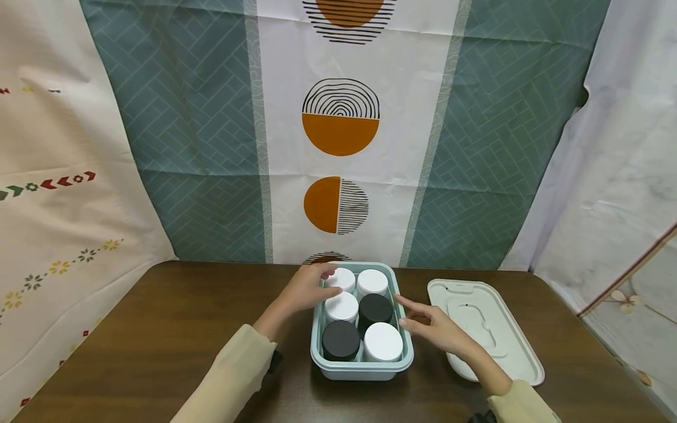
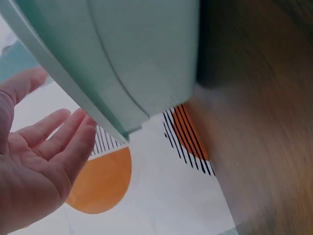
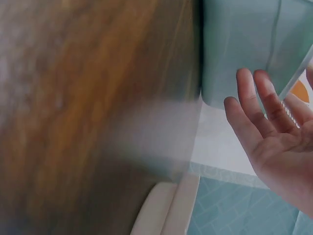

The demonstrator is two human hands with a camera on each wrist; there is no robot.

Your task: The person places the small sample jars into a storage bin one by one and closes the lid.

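Note:
A pale blue-green plastic bin (image 1: 366,371) stands on the table, holding several round-topped containers in two columns. Most tops are white, such as the near-right white one (image 1: 383,342); two are black, one at the near left (image 1: 341,341) and one mid-right (image 1: 375,310). My left hand (image 1: 311,289) reaches over the bin's left rim, fingers loosely bent and thumb pointing across the white tops. At the right rim, my right hand (image 1: 435,326) has its fingers stretched toward the bin. Both wrist views show the hands' fingers spread beside the bin's outer wall (image 2: 146,54), gripping nothing.
To the right, a whitish rectangular lid (image 1: 510,335) lies on the dark wooden table (image 1: 211,305). Behind the table hangs a patterned curtain (image 1: 195,117), close to the bin's far end. Pale cloths (image 1: 63,141) hang at both sides.

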